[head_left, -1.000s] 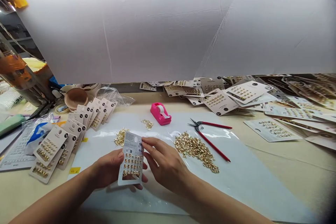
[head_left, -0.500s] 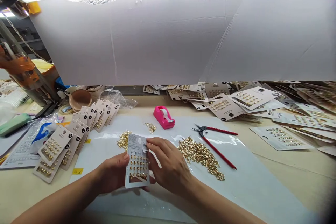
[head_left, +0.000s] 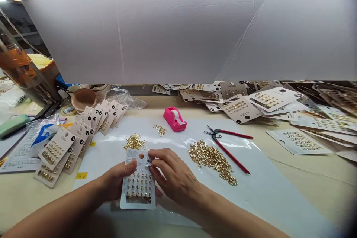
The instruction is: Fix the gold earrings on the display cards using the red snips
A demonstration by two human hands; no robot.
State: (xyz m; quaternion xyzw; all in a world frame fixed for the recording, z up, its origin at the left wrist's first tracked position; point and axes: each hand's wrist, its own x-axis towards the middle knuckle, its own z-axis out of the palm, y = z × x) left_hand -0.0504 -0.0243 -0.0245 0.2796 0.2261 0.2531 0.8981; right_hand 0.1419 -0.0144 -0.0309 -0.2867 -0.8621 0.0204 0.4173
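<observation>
My left hand (head_left: 117, 178) is closed on a white earring card (head_left: 138, 202), its thumb pressed on the upper left of the card's face. Rows of small gold backs show on the card, with print and a barcode label above them. My right hand (head_left: 174, 174) has its bent fingertips at the card's upper right edge, by the label; whether they pinch something small is hidden. Behind the card lies a small heap of gold rings (head_left: 134, 141). To the right of my right hand spreads a bigger pile of small gold pieces (head_left: 212, 160).
Red-handled pliers (head_left: 232, 156) lie open beside the gold pile. A pink tape dispenser (head_left: 174, 119) stands behind. Filled earring cards (head_left: 57, 145) fan out at left, and more cards (head_left: 240, 108) heap up at back right. A white board (head_left: 167, 37) hangs across the back.
The card has come closer to me and slightly left, with both hands. My left thumb now lies further onto its face. The view has tilted down a little.
</observation>
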